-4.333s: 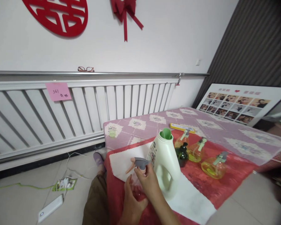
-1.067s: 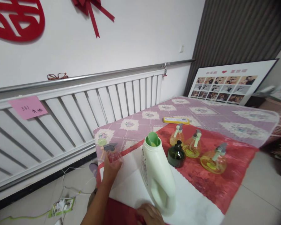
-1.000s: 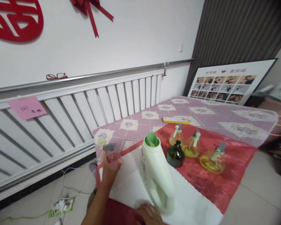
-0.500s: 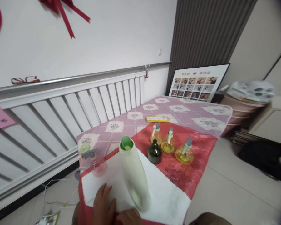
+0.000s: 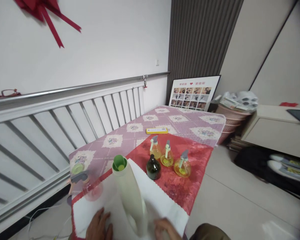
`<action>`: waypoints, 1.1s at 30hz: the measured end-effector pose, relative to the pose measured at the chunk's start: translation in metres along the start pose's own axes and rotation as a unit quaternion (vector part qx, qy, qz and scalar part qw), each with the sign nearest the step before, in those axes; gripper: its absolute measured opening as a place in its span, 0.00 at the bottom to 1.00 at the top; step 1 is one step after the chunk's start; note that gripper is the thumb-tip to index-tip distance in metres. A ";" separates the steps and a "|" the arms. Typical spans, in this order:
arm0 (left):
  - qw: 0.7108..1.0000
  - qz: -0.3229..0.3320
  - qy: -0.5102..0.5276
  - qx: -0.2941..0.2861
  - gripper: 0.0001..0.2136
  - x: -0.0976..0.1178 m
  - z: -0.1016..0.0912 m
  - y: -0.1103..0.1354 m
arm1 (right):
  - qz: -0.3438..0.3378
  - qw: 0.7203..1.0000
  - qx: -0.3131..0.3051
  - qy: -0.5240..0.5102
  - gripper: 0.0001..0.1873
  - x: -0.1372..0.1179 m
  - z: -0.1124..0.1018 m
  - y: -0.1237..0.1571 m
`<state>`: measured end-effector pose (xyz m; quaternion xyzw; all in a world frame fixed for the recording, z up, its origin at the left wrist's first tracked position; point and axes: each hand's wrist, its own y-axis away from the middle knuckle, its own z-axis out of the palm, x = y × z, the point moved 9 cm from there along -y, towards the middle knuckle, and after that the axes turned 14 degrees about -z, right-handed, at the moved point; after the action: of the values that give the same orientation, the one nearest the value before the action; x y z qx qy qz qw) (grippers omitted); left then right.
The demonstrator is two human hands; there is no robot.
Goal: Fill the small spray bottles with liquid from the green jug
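Note:
A tall pale green jug-like bottle (image 5: 130, 193) with an integral handle and a green spout stands uncapped on a white cloth (image 5: 165, 196). Left of its base, my left hand (image 5: 99, 226) rests on the cloth, fingers apart and holding nothing. On the other side, my right hand (image 5: 166, 229) is slightly blurred, with loosely bent fingers apart from the bottle and nothing visible in them. A clear, pinkish spray bottle (image 5: 93, 190) with a grey trigger head stands at the left. Beyond the cloth are a dark green round bottle (image 5: 153, 168) and a yellow-liquid spray bottle (image 5: 182, 166).
Two more yellow-liquid spray bottles stand on the red cloth (image 5: 176, 191). A yellow flat box (image 5: 157, 130) lies on the patterned tablecloth (image 5: 187, 128). A green cap (image 5: 77, 168) is near the left edge. A white radiator (image 5: 90, 116) runs behind; pink baskets (image 5: 232, 121) stand right.
My right hand has moved from left of the bottle's base to its right side. My left hand stays on the cloth. The camera view has turned right.

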<state>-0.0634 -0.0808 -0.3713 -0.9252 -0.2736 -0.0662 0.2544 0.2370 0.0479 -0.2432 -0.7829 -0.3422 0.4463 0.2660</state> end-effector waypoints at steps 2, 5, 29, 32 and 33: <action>1.000 -0.005 0.004 0.002 0.14 0.001 0.000 -0.001 | 0.028 0.999 -0.010 -0.027 0.10 0.025 -0.006 -0.024; 1.000 -0.018 0.022 0.008 0.14 0.004 -0.002 -0.001 | 0.075 0.996 -0.031 -0.035 0.14 0.067 0.000 -0.070; 0.990 -0.116 0.068 -0.027 0.15 0.017 -0.015 -0.002 | 0.105 0.990 -0.060 -0.069 0.13 0.099 0.017 -0.123; 0.989 -0.116 0.068 -0.058 0.16 0.015 -0.012 -0.003 | 0.127 0.988 -0.051 -0.078 0.16 0.088 -0.010 -0.111; 0.989 -0.115 0.071 -0.059 0.16 0.015 -0.012 -0.003 | 0.134 0.987 -0.048 -0.079 0.16 0.083 -0.019 -0.107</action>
<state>-0.0525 -0.0777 -0.3552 -0.8939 -0.3553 -0.1765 0.2087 0.2524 0.1768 -0.2005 -0.7960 -0.2748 0.5215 0.1377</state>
